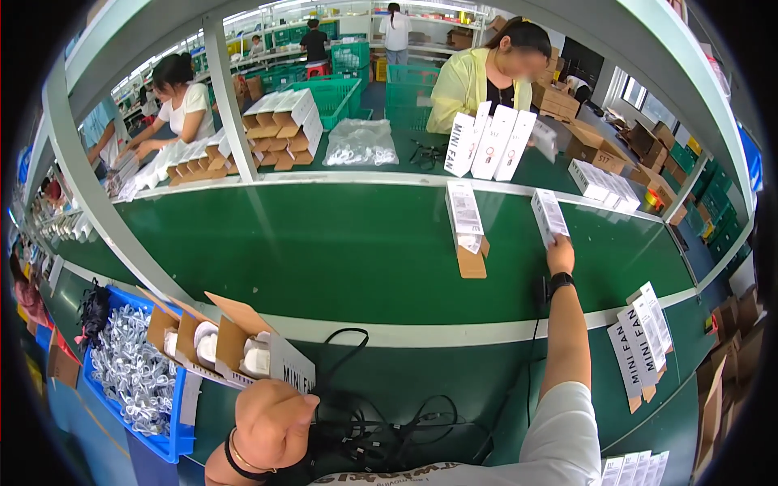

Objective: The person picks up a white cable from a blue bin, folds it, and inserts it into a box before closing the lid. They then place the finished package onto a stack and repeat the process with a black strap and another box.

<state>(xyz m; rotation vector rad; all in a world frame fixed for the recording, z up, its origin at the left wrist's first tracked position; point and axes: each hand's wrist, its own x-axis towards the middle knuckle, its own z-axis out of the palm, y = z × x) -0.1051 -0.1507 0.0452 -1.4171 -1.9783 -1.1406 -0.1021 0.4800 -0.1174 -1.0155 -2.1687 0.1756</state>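
**Hands at a green packing line**

A long green conveyor belt [365,251] runs across a busy packing hall, with a green worktable edge in front of it.

Nearest, the left hand [271,421] is curled into a loose fist over a tangle of black cables [381,429]; whether it grips a cable cannot be told. Just beyond its knuckles sit open cardboard boxes [235,344] with white parts inside, and to their left a blue bin [174,441] full of bagged clear items.

Farther out, the right arm stretches over the belt. The right hand [559,253], a black watch on its wrist, holds a white carton [549,215] by its near end, resting on the belt. A second white carton with an open brown flap [466,227] lies well to its left.

Beyond, 3 upright white cartons [490,142] stand before a person in a yellow top [470,81].
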